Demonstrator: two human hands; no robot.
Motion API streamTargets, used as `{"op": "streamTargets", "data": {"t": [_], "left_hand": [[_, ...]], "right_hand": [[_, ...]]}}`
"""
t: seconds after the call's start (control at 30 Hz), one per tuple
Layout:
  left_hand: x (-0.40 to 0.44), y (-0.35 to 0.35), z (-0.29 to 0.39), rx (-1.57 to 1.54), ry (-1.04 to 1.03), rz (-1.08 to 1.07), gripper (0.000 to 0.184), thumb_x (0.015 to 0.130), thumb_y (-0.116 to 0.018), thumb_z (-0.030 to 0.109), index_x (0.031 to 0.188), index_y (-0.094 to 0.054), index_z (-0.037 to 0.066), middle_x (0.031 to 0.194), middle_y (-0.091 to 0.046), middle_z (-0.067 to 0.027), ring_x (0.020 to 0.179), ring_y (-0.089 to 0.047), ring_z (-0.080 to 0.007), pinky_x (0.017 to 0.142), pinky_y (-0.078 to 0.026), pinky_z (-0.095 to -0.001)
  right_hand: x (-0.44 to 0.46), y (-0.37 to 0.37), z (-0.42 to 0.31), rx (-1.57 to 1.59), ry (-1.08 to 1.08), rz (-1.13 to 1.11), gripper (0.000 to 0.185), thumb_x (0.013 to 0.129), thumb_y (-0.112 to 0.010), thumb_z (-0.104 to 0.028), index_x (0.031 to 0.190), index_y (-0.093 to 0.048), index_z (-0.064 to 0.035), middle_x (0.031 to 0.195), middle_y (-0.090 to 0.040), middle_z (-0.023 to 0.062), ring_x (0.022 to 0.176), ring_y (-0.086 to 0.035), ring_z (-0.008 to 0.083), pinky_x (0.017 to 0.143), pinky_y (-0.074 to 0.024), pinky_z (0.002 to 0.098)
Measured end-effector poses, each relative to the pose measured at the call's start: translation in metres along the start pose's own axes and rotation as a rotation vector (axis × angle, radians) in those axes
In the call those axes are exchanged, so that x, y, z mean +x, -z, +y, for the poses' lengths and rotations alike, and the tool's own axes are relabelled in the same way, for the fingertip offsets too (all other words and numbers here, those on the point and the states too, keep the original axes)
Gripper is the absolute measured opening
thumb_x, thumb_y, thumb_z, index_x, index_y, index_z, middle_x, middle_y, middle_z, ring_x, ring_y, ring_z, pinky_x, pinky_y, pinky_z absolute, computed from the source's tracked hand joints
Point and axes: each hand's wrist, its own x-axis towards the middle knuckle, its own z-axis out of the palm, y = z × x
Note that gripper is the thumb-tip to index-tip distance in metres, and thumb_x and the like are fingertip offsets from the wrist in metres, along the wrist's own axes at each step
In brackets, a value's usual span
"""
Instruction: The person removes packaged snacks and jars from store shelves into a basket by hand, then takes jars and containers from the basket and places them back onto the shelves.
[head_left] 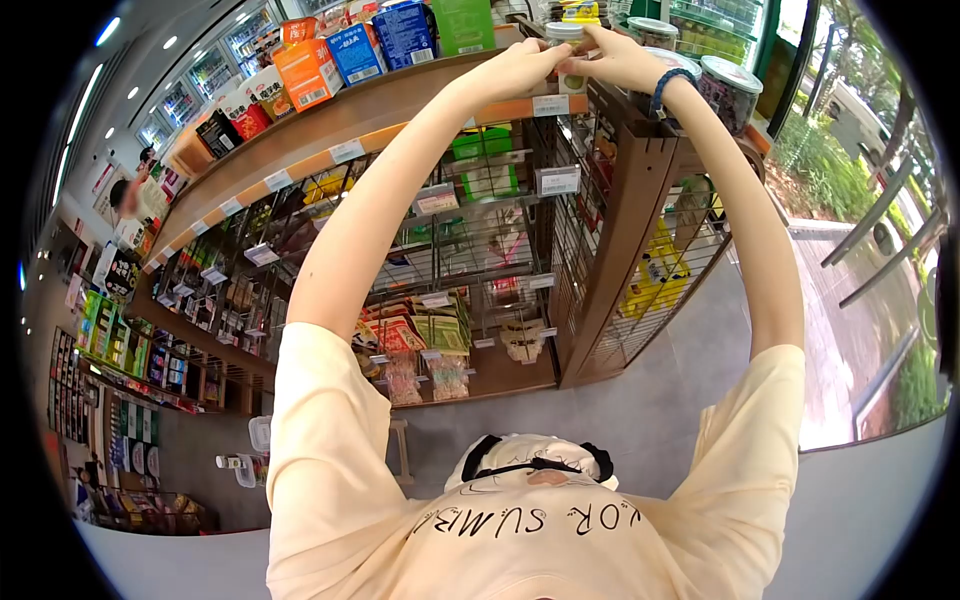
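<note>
Small lidded jar sits between your hands at the top shelf's front edge, above a price tag. Your left hand and right hand pinch it from either side, fingers bent; larger jars stand just beyond your right wrist.

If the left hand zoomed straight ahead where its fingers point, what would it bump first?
The left hand would meet the small jar first; its fingers already seem to touch it. Just past that, probably the right hand, though depth is unclear.
</note>
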Motion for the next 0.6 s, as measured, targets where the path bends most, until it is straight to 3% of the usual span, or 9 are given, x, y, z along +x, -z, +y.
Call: {"op": "streamTargets", "data": {"t": [0.17,0.23,0.27,0.33,0.47,0.53,0.57,0.6], "left_hand": [[-0.007,0.003,0.014,0.095,-0.025,-0.040,0.069,0.085,-0.038,0.055,0.129,-0.033,0.003,0.120,-0.048,-0.0132,0.115,-0.045,-0.0206,0.094,-0.038,-0.0344],[-0.015,0.003,0.020,0.137,-0.038,-0.105,0.079,0.084,-0.038,0.058,0.132,-0.025,-0.003,0.127,-0.040,-0.0206,0.120,-0.039,-0.0254,0.097,-0.035,-0.0355],[-0.018,0.001,0.021,0.136,-0.036,-0.102,0.079,0.084,-0.038,0.058,0.132,-0.025,-0.003,0.127,-0.040,-0.0206,0.120,-0.039,-0.0254,0.097,-0.035,-0.0355],[-0.023,-0.001,0.017,0.223,-0.272,0.072,0.086,0.084,-0.036,0.059,0.134,-0.015,-0.007,0.133,-0.030,-0.0266,0.125,-0.032,-0.0303,0.101,-0.029,-0.0347],[-0.038,0.001,0.020,0.369,-0.219,0.223,0.086,0.085,-0.040,0.055,0.135,-0.008,-0.007,0.136,-0.025,-0.0261,0.127,-0.028,-0.0301,0.103,-0.025,-0.0324],[-0.079,0.001,0.036,0.271,-0.407,0.298,0.082,0.086,-0.046,0.047,0.135,-0.009,-0.007,0.136,-0.028,-0.0241,0.127,-0.028,-0.0273,0.103,-0.024,-0.0314],[-0.100,-0.001,0.042,0.186,-0.443,0.299,0.081,0.086,-0.050,0.041,0.136,-0.008,-0.006,0.135,-0.031,-0.0207,0.127,-0.030,-0.0255,0.103,-0.024,-0.0308],[-0.118,-0.007,0.037,0.259,-0.389,0.336,0.080,0.086,-0.051,0.039,0.137,-0.008,-0.004,0.134,-0.034,-0.0184,0.125,-0.031,-0.0261,0.102,-0.024,-0.0321]], "right_hand": [[-0.002,-0.004,0.007,0.031,0.034,0.048,0.064,0.070,-0.065,-0.049,0.102,-0.050,0.0044,0.097,-0.060,0.0193,0.088,-0.060,0.0275,0.074,-0.0476,0.0328],[-0.006,0.000,0.002,0.018,-0.025,-0.034,0.065,0.077,-0.062,-0.043,0.123,-0.041,-0.0018,0.113,-0.055,0.0166,0.102,-0.054,0.0274,0.086,-0.0434,0.0357],[-0.008,0.000,0.002,0.019,-0.022,-0.035,0.065,0.077,-0.062,-0.043,0.123,-0.041,-0.0018,0.113,-0.055,0.0166,0.102,-0.054,0.0274,0.086,-0.0434,0.0357],[-0.013,-0.002,0.005,0.043,0.006,0.055,0.070,0.078,-0.062,-0.042,0.129,-0.035,-0.0027,0.117,-0.053,0.0170,0.105,-0.052,0.0283,0.088,-0.0427,0.0349],[-0.033,0.003,-0.004,0.016,0.007,0.191,0.072,0.079,-0.062,-0.040,0.132,-0.030,-0.0033,0.122,-0.049,0.0174,0.109,-0.050,0.0284,0.093,-0.0396,0.0339],[-0.053,0.010,-0.023,0.118,0.058,0.248,0.069,0.080,-0.062,-0.034,0.133,-0.030,-0.0034,0.123,-0.047,0.0172,0.111,-0.048,0.0264,0.096,-0.0381,0.0346],[-0.065,0.014,-0.038,0.155,0.130,0.323,0.067,0.078,-0.062,-0.033,0.128,-0.034,0.0028,0.114,-0.053,0.0215,0.103,-0.053,0.0317,0.088,-0.0425,0.0348],[-0.079,0.017,-0.054,0.212,0.158,0.340,0.064,0.079,-0.062,-0.028,0.128,-0.033,0.0024,0.115,-0.052,0.0206,0.103,-0.053,0.0299,0.088,-0.0427,0.0343]]}}
